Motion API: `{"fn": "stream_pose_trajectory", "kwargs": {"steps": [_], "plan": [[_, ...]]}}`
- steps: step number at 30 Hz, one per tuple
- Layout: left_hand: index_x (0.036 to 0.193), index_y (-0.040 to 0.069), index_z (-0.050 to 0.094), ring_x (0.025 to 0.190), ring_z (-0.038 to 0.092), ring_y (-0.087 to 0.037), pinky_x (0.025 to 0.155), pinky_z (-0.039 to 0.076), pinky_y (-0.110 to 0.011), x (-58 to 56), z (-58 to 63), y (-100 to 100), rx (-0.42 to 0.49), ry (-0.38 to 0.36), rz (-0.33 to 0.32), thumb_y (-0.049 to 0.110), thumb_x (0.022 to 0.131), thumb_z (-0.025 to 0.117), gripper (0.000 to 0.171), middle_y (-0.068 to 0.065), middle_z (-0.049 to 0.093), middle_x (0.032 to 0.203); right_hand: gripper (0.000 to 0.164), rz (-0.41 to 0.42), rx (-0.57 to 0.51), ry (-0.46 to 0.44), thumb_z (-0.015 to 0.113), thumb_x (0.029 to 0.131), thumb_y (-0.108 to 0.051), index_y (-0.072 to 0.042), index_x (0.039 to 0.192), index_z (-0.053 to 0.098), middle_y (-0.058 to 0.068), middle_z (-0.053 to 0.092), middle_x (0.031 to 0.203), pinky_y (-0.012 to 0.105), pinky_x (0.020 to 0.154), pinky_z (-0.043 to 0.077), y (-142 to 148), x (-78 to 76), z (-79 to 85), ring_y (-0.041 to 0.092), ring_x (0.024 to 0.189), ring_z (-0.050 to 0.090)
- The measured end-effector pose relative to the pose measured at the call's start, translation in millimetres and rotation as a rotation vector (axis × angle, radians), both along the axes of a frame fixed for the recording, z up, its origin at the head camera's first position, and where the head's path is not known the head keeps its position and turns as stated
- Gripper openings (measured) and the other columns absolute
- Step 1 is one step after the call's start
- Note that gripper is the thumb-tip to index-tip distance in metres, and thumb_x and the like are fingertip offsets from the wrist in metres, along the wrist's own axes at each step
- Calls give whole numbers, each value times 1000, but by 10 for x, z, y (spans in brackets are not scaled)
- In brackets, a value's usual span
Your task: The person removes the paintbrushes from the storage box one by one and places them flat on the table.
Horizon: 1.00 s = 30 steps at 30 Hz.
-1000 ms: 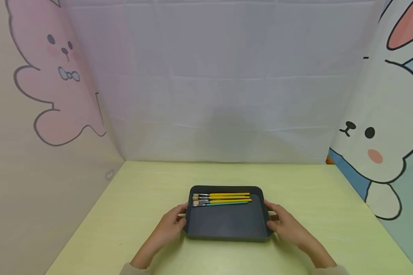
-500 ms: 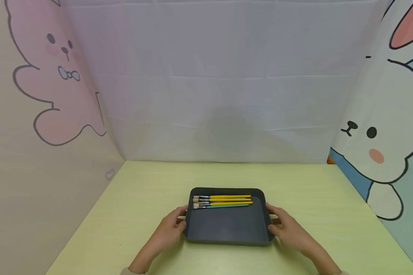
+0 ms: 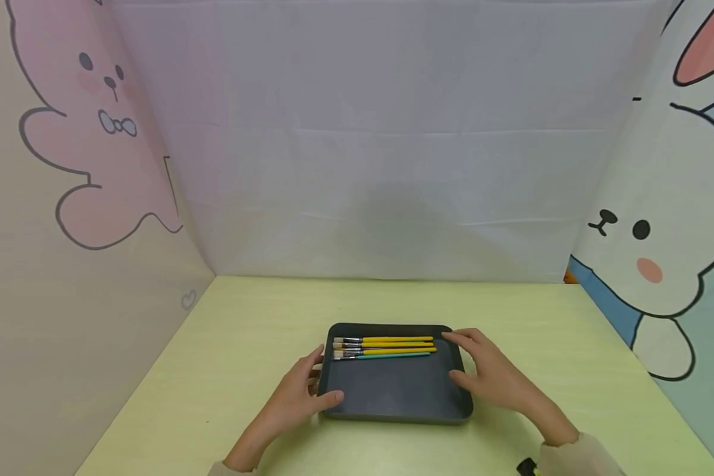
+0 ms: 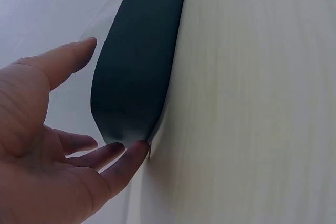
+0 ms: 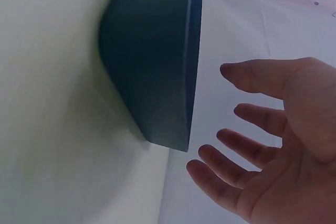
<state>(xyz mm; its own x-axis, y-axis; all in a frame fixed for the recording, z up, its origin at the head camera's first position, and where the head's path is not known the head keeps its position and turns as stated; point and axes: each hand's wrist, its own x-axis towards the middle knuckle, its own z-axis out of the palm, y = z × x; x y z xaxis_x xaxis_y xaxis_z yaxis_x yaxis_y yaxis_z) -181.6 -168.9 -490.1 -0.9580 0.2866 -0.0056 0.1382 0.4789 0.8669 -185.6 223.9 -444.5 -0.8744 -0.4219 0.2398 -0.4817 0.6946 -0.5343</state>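
A dark grey rectangular tray (image 3: pixel 393 393) sits on the pale yellow table. Several paintbrushes (image 3: pixel 393 345) lie side by side near its far edge, bristles to the left; most handles are yellow, the nearest one (image 3: pixel 393 355) teal. My left hand (image 3: pixel 297 390) is at the tray's left side, thumb lifted away over the rim. In the left wrist view its fingertips (image 4: pixel 137 148) are right at the lower corner of the dark tray wall (image 4: pixel 139 51). My right hand (image 3: pixel 488 370), fingers spread, hovers by the right rim; the right wrist view shows it apart from the tray wall (image 5: pixel 149 51).
The table (image 3: pixel 262 311) meets a white cloth backdrop (image 3: pixel 381 165) at the back. Side panels carry a pink cartoon figure (image 3: pixel 113 178) on the left and a white rabbit (image 3: pixel 660 198) on the right. A small black object (image 3: pixel 527 467) shows by the right sleeve.
Both hands have loosened their grip on the tray. The right hand has risen off its right side, and the left thumb has swung out over the rim. The tray has shifted slightly nearer.
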Motion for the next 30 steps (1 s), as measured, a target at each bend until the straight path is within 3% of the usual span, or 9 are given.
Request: {"fn": "stream_pose_trajectory", "kwargs": {"steps": [3, 7, 15, 23, 30], "plan": [[168, 4, 27, 134, 58, -42, 103, 55, -49, 17, 16, 7, 42, -33, -2, 31, 84, 94, 110, -25, 42, 160, 61, 84, 86, 42, 80, 95, -11, -5, 151, 56, 13, 60, 138, 54, 97, 54, -74, -139, 118, 36, 125, 62], [169, 6, 24, 135, 56, -43, 103, 54, -50, 23, 18, 22, 51, -61, -8, 32, 80, 97, 118, -25, 38, 162, 59, 201, 187, 20, 78, 96, -12, -4, 151, 57, 12, 63, 135, 52, 95, 54, -204, -319, 258, 33, 119, 64], [169, 4, 23, 138, 51, -45, 107, 48, -58, 29, 41, 52, 17, -70, 7, 37, 73, 101, 127, -24, 36, 163, 52, 322, 320, -36, 77, 96, -8, -5, 147, 62, 10, 65, 134, 51, 101, 53, -573, -599, 392, 30, 121, 63], [169, 6, 25, 139, 51, -44, 109, 46, -60, 53, 73, 65, -9, -84, 13, 35, 71, 102, 128, -23, 37, 163, 43, 404, 353, -125, 75, 96, -2, -1, 139, 68, 14, 67, 125, 47, 97, 54, -889, -741, 329, 34, 114, 64], [168, 4, 24, 138, 51, -45, 107, 47, -58, 62, 64, 74, 12, -86, 10, 33, 71, 102, 128, -24, 37, 163, 39, 386, 349, -169, 77, 94, 1, -1, 133, 72, 13, 68, 120, 45, 95, 54, -1023, -769, 187, 33, 111, 65]]}}
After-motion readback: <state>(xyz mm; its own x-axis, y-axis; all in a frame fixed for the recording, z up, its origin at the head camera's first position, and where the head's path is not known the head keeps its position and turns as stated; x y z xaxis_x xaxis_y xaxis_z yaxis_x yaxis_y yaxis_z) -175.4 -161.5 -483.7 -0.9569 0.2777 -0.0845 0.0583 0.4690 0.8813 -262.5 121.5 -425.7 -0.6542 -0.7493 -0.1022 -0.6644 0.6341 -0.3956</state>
